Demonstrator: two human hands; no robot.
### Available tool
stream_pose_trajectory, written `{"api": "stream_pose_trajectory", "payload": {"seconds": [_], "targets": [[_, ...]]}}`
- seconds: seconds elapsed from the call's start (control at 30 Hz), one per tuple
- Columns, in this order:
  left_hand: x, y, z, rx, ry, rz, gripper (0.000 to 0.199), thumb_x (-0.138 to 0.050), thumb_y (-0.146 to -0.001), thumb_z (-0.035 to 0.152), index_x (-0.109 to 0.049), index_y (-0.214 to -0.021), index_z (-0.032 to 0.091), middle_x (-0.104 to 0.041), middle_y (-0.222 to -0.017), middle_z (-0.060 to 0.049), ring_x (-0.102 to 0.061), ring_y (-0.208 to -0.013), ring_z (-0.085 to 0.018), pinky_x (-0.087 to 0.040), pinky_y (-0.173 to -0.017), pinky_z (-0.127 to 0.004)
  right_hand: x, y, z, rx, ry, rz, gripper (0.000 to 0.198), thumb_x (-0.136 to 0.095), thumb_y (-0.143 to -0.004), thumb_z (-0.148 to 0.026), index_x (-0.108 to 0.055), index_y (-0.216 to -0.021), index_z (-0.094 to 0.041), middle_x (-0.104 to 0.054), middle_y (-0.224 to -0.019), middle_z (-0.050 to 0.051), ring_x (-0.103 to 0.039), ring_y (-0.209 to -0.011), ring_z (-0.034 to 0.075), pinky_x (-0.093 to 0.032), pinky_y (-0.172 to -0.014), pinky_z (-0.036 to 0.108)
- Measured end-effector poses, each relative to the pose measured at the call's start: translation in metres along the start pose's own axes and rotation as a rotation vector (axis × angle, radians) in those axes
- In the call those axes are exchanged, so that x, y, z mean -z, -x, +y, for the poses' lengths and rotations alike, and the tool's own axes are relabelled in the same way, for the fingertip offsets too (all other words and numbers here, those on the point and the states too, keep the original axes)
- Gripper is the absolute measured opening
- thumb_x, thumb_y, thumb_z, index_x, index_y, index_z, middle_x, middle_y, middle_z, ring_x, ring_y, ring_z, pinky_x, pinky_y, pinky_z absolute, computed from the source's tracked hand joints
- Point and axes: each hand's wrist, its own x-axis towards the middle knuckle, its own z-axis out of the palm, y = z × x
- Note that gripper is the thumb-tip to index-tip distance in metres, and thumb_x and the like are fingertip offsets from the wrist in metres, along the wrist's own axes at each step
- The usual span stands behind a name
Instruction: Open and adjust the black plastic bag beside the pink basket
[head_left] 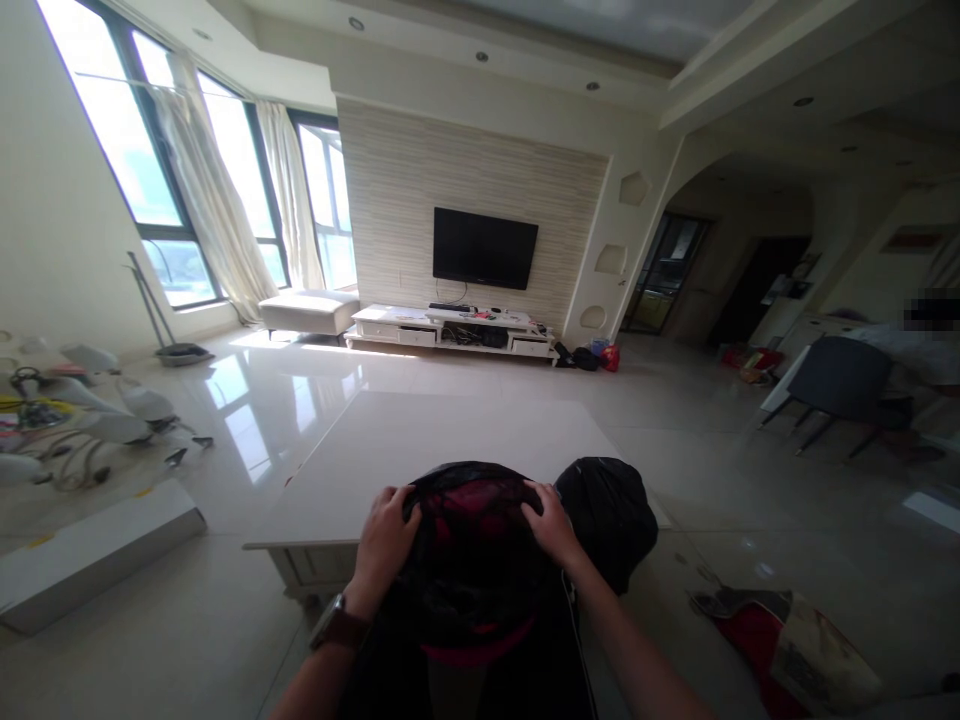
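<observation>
A black bag [472,570] with red fabric showing inside its mouth rests against the near edge of a white low table [420,440]. My left hand [386,535], with a watch on its wrist, grips the left side of the bag's opening. The right side of that opening is held by my right hand [551,520]. A second black bundle [611,510] lies just right of the bag on the table's corner.
A red and beige cloth item [795,640] lies on the glossy floor at right. A white board [90,550] and tangled cables [60,440] are at left. A dark chair [840,385] stands far right; a TV [484,247] hangs above a white cabinet [450,330].
</observation>
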Motion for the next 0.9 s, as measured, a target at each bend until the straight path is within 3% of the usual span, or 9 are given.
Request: {"api": "stream_pose_trajectory", "payload": {"seconds": [0.1,0.2,0.27,0.37,0.5,0.63,0.7,0.8,0.9], "targets": [[0.01,-0.01,-0.004,0.011,-0.01,0.058,0.026,-0.059,-0.086,0.035,-0.069,-0.105,0.021,-0.06,-0.134,-0.018,-0.051,-0.133,-0.041,-0.038,-0.114,-0.058,0.008,-0.003,-0.007,-0.03,0.083,0.066,0.04,-0.062,-0.084,-0.024,-0.076,-0.12,-0.017,-0.057,-0.137,0.02,-0.051,-0.134,0.039,-0.038,-0.117,0.062],[0.016,-0.02,-0.008,0.04,0.062,0.013,0.026,-0.062,-0.08,0.034,-0.064,-0.103,0.023,-0.071,-0.107,-0.011,-0.067,-0.105,-0.033,-0.051,-0.095,-0.048,0.017,-0.007,-0.013,-0.031,0.081,0.089,0.034,-0.064,-0.08,-0.02,-0.08,-0.11,-0.021,-0.057,-0.146,0.019,-0.044,-0.142,0.045,-0.032,-0.116,0.071],[0.018,-0.025,-0.009,0.067,0.107,-0.012,0.033,-0.062,-0.081,0.039,-0.063,-0.11,0.023,-0.071,-0.085,-0.005,-0.068,-0.084,-0.03,-0.052,-0.082,-0.043,0.024,-0.009,-0.016,-0.008,0.006,0.063,0.033,-0.063,-0.08,-0.018,-0.08,-0.107,-0.021,-0.068,-0.135,0.016,-0.054,-0.136,0.039,-0.034,-0.118,0.065],[0.023,-0.028,-0.006,0.072,0.188,-0.058,0.034,-0.061,-0.084,0.052,-0.068,-0.099,0.022,-0.071,-0.076,-0.003,-0.068,-0.077,-0.028,-0.051,-0.076,-0.039,0.032,-0.015,-0.018,0.026,-0.1,0.031,0.027,-0.061,-0.083,-0.023,-0.08,-0.102,-0.02,-0.078,-0.112,0.012,-0.07,-0.113,0.029,-0.048,-0.11,0.048],[0.028,-0.032,-0.002,0.058,0.307,-0.141,0.042,-0.054,-0.086,0.061,-0.067,-0.083,0.021,-0.074,-0.081,-0.005,-0.07,-0.079,-0.026,-0.052,-0.072,-0.035,0.039,-0.022,-0.021,-0.008,-0.214,0.041,0.026,-0.063,-0.083,-0.036,-0.078,-0.093,-0.018,-0.08,-0.095,0.012,-0.075,-0.09,0.027,-0.058,-0.087,0.04],[0.033,-0.032,0.0,0.083,0.336,-0.16,0.044,-0.05,-0.089,0.062,-0.065,-0.097,0.021,-0.073,-0.08,-0.005,-0.068,-0.073,-0.026,-0.053,-0.068,-0.037,0.042,-0.025,-0.028,-0.025,-0.274,0.05,0.029,-0.064,-0.08,-0.042,-0.076,-0.09,-0.017,-0.076,-0.083,0.009,-0.07,-0.074,0.024,-0.056,-0.071,0.037],[0.033,-0.026,0.005,0.069,0.301,-0.113,0.045,-0.054,-0.089,0.06,-0.061,-0.111,0.021,-0.071,-0.089,-0.006,-0.069,-0.082,-0.028,-0.054,-0.077,-0.041,0.045,-0.024,-0.032,-0.014,-0.29,0.048,0.03,-0.064,-0.079,-0.042,-0.075,-0.093,-0.018,-0.073,-0.082,0.008,-0.068,-0.075,0.023,-0.055,-0.071,0.036],[0.03,-0.01,0.014,-0.08,0.114,0.021,0.05,-0.068,-0.085,0.052,-0.056,-0.123,0.021,-0.066,-0.111,-0.009,-0.065,-0.103,-0.031,-0.053,-0.093,-0.047,0.05,-0.02,-0.04,0.001,-0.306,0.04,0.028,-0.062,-0.08,-0.041,-0.072,-0.092,-0.019,-0.071,-0.084,0.007,-0.067,-0.079,0.023,-0.054,-0.073,0.035],[0.025,0.008,0.018,-0.257,-0.116,0.129,0.033,-0.064,-0.09,0.034,-0.059,-0.12,0.02,-0.062,-0.115,-0.012,-0.061,-0.106,-0.033,-0.052,-0.093,-0.05,0.058,-0.016,-0.047,0.012,-0.312,0.036,0.026,-0.06,-0.08,-0.041,-0.069,-0.092,-0.02,-0.07,-0.084,0.007,-0.066,-0.08,0.023,-0.054,-0.074,0.035]]}}
